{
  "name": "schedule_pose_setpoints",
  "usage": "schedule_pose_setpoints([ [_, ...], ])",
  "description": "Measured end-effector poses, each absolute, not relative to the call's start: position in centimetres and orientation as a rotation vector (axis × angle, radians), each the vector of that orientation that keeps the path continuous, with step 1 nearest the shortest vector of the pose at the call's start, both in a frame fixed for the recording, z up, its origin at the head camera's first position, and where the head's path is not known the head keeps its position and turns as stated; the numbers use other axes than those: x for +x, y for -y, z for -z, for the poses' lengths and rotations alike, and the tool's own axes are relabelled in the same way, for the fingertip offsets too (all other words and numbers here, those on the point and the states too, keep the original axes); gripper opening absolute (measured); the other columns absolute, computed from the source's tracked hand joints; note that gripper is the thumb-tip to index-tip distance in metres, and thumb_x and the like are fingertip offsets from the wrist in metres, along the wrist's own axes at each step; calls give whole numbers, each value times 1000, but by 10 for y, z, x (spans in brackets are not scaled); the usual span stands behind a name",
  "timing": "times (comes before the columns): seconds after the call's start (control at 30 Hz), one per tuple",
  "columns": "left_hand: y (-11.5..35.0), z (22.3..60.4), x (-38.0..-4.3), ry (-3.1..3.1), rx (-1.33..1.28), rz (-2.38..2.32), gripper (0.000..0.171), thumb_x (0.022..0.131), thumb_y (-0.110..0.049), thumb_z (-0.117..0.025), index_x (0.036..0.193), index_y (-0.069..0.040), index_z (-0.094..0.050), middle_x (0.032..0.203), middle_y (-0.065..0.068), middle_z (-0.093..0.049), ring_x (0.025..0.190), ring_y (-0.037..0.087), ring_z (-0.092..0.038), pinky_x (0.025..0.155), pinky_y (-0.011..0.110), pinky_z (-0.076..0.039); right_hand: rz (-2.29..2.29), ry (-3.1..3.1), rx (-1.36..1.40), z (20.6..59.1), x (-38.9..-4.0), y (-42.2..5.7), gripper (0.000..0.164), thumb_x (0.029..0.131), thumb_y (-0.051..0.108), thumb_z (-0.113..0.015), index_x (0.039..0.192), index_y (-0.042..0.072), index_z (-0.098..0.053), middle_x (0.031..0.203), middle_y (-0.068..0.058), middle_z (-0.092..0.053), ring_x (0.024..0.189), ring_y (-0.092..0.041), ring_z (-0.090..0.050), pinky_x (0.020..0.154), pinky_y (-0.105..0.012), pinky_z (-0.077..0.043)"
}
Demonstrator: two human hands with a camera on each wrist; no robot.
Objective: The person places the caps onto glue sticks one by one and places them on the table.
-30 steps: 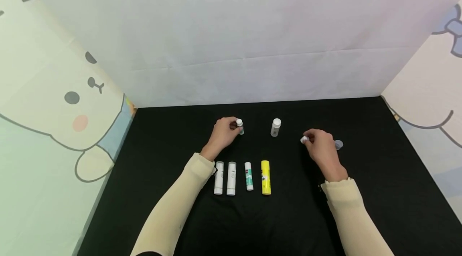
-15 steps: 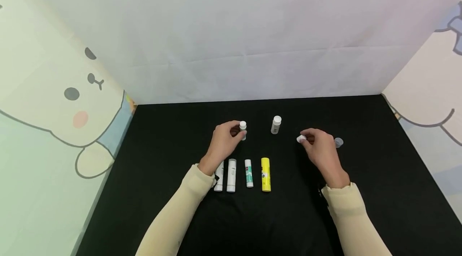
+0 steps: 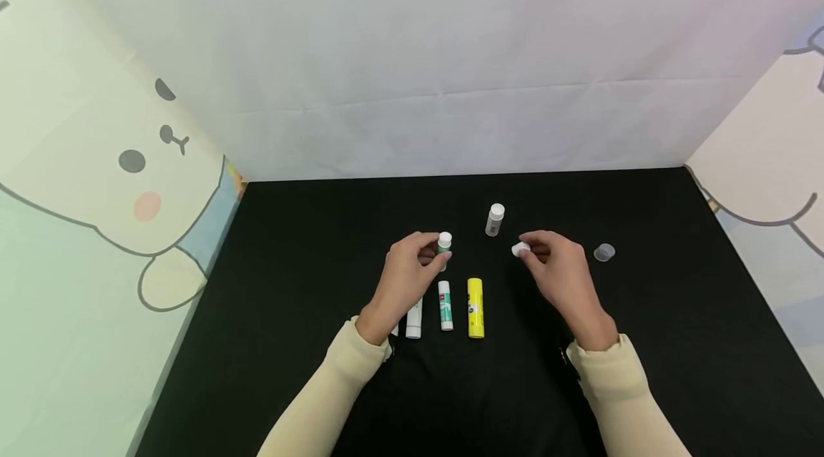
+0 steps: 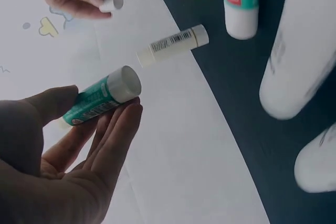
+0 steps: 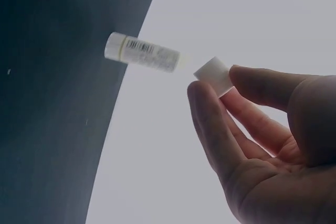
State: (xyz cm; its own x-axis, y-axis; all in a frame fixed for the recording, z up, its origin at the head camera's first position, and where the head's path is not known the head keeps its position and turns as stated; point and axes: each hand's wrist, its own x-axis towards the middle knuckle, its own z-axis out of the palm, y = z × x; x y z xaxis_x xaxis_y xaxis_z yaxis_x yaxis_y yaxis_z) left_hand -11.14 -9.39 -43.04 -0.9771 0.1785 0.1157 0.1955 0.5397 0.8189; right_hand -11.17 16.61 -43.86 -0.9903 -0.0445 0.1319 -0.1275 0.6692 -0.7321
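In the head view my left hand [image 3: 407,271] grips a small green glue stick [image 4: 97,98] between thumb and fingers, its white end uppermost. The left wrist view shows its green label with print. My right hand [image 3: 556,267] pinches a small white cap [image 5: 214,76] between thumb and fingertips, held above the black table. Between the hands and farther back stands a white glue stick [image 3: 494,221], upright, touched by neither hand. Below the left hand lie a green-and-white glue stick [image 3: 445,307] and a white tube [image 3: 414,317], partly hidden by that hand.
A yellow glue stick [image 3: 475,308] ends the row on its right. Another white tube [image 4: 319,161] is mostly covered by the left wrist in the head view. Right of the right hand sits a clear cap [image 3: 604,252]. A pale cloth wall [image 3: 438,56] rises behind the black table [image 3: 309,228].
My left hand has carried the green glue stick rightward and nearer to me. The right hand has moved left with the white cap, away from the clear cap, so the hands are closer together.
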Motion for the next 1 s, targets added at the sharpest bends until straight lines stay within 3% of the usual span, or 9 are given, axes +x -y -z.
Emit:
schedule_pose_setpoints([
  [0.33,88,434,-95,2760,-317,1421,28,97,-7,-78,124,-1,-74,106,6,-69,94,17,-70,83,24,-60,-1277,2754,200,437,-107,-156,21,99,0,-72,120,-2,-74,115,-19,-74,98,-32,-74,85,-52,-62],
  [0.67,83,440,-86,2810,-306,1455,28,99,-11,-77,126,-4,-75,113,8,-77,96,18,-72,87,37,-62,-1313,2747,243,434,-102,-148,23,98,-2,-73,121,-2,-74,113,-18,-74,98,-31,-73,86,-50,-62],
  [1.0,79,443,-81,2837,-315,1459,28,98,-12,-78,125,-4,-75,116,7,-77,100,18,-73,87,30,-61,-1333,2736,280,434,-100,-145,21,99,-1,-72,120,-1,-74,112,-16,-74,97,-29,-74,86,-49,-62],
])
